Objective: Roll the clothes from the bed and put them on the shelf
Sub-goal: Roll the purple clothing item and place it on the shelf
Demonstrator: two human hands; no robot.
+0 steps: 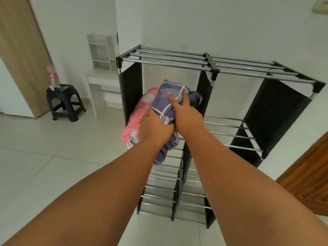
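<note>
Mid-frame, the purple roll [174,98] is gripped by left hand [156,129] and right hand [187,115] on the shelf [168,59]; release seems due.

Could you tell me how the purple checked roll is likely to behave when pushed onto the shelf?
Probably floppy: a loose end of the purple checked roll droops below the left hand. It may unroll if released, since the right hand grips it too. It could sag between the spaced shelf rods.
</note>
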